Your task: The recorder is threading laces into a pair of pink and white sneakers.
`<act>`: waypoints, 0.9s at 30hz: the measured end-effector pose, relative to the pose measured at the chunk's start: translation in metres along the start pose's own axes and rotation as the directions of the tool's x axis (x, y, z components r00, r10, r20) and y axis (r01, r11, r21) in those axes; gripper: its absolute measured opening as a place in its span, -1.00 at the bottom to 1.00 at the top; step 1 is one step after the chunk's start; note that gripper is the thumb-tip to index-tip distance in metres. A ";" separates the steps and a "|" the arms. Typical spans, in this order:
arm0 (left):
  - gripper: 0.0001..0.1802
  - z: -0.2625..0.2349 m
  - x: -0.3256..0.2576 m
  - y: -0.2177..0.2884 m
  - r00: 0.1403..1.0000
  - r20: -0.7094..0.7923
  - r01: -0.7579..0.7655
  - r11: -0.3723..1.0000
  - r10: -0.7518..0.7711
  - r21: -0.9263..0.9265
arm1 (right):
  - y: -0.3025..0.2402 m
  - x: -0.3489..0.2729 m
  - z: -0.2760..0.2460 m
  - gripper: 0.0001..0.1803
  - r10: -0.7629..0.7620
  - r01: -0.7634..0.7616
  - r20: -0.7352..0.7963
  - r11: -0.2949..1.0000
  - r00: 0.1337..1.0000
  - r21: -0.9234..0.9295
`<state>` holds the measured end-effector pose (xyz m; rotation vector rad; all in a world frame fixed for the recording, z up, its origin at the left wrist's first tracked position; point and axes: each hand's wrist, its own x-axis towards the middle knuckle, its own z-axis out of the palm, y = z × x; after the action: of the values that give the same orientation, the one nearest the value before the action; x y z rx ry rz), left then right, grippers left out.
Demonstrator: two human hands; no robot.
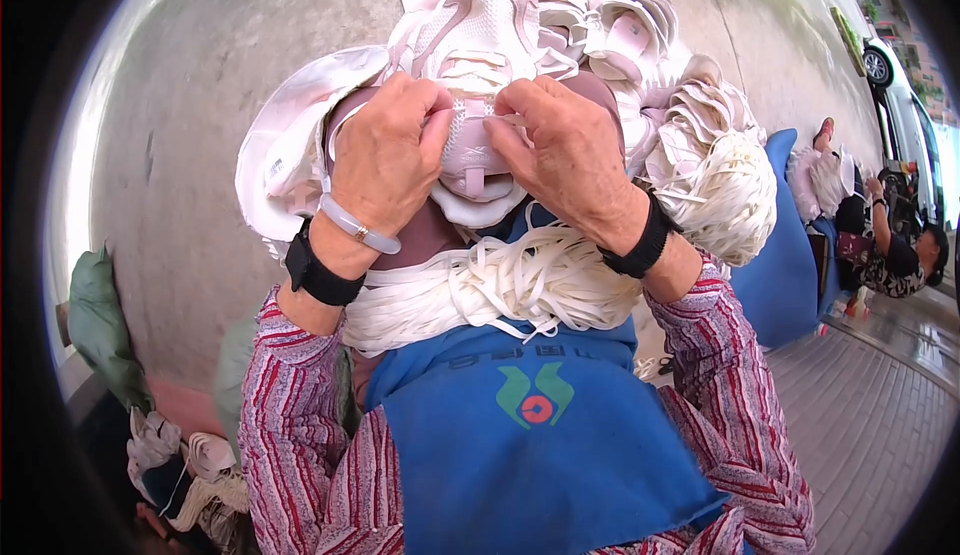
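Note:
A white and pale-pink sneaker [485, 30] lies before me, its toe pointing away and its pink tongue [474, 160] toward me. White laces [472, 67] cross its front. At the left eyelet edge my left hand [385, 150] is closed in a pinch. Opposite it, my right hand [575, 145] pinches at the right eyelet edge. Both seem to grip the white shoelace, though the fingers hide most of it. A thick bundle of white shoelaces [480, 290] lies across my lap, over the blue apron [470, 385].
More white and pink shoes [630, 35] are heaped at the far right, beside a big bunch of laces [725, 195]. Another pale shoe [285, 165] sits left. Green sacks [100, 325] stand at far left. A co-worker [895, 255] sits at right, near a parked car [915, 135].

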<state>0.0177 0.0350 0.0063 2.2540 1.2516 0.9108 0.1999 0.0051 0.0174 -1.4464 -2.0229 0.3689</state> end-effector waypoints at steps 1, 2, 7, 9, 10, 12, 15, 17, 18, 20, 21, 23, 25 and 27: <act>-0.95 0.000 -0.001 0.001 0.999 0.004 0.048 0.998 -0.048 -0.048 | 0.001 0.002 0.003 -0.87 0.015 -0.015 -0.010 1.000 1.000 -0.015; -0.94 0.001 0.000 0.001 0.995 0.011 0.096 0.991 -0.096 -0.096 | 0.003 0.003 0.006 -0.87 0.025 -0.025 -0.014 1.000 1.000 -0.018; -0.95 0.000 0.009 0.003 0.999 0.044 0.019 0.988 -0.026 0.150 | 0.006 0.006 0.016 -0.82 0.096 -0.098 -0.027 0.988 0.995 -0.117; -0.96 0.002 0.012 0.001 0.997 0.077 -0.008 0.967 -0.012 0.253 | 0.007 0.007 0.018 -0.82 0.125 -0.127 -0.023 0.984 0.992 -0.125; -0.95 0.003 0.011 -0.004 0.996 0.084 0.015 0.987 -0.029 0.161 | 0.008 0.008 0.018 -0.81 0.157 -0.157 -0.009 0.985 0.988 -0.075; -0.93 0.002 0.010 -0.009 0.995 0.093 0.039 0.997 -0.045 0.067 | 0.010 0.008 0.015 -0.80 0.190 -0.190 0.006 0.981 0.982 -0.026; -0.86 -0.001 0.008 -0.010 0.931 0.228 0.342 0.898 -0.284 -0.278 | 0.012 0.007 0.010 -0.79 0.243 -0.246 0.043 0.963 0.969 0.107; -0.85 0.000 0.007 -0.009 0.905 0.290 0.412 0.804 -0.310 -0.428 | 0.013 0.006 0.011 -0.78 0.290 -0.300 0.079 0.926 0.954 0.228; -0.85 0.000 0.007 -0.008 0.905 0.292 0.413 0.803 -0.310 -0.429 | 0.013 0.006 0.011 -0.78 0.291 -0.302 0.080 0.926 0.953 0.227; -0.89 0.002 0.008 -0.007 0.934 0.229 0.344 0.862 -0.274 -0.371 | 0.015 0.006 0.011 -0.77 0.265 -0.273 0.064 0.927 0.962 0.258; -0.89 0.003 0.008 -0.006 0.933 0.231 0.347 0.862 -0.277 -0.371 | 0.014 0.007 0.011 -0.77 0.266 -0.274 0.066 0.926 0.962 0.259; -0.91 0.003 0.008 -0.003 0.991 0.101 0.109 0.973 -0.089 -0.202 | 0.012 0.008 0.011 -0.78 0.264 -0.268 0.050 0.937 0.963 0.224; -0.88 0.000 0.005 -0.003 0.995 0.092 0.045 0.993 -0.035 -0.110 | 0.009 0.007 0.007 -0.80 0.272 -0.279 0.061 0.932 0.960 0.230; -0.83 0.000 0.005 -0.002 0.996 0.089 -0.018 1.000 0.020 -0.015 | 0.010 0.005 0.007 -0.81 0.280 -0.289 0.072 0.927 0.957 0.239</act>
<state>0.0187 0.0397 0.0069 2.2730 1.1830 0.8136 0.2021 0.0138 0.0080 -1.5819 -1.7212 0.7484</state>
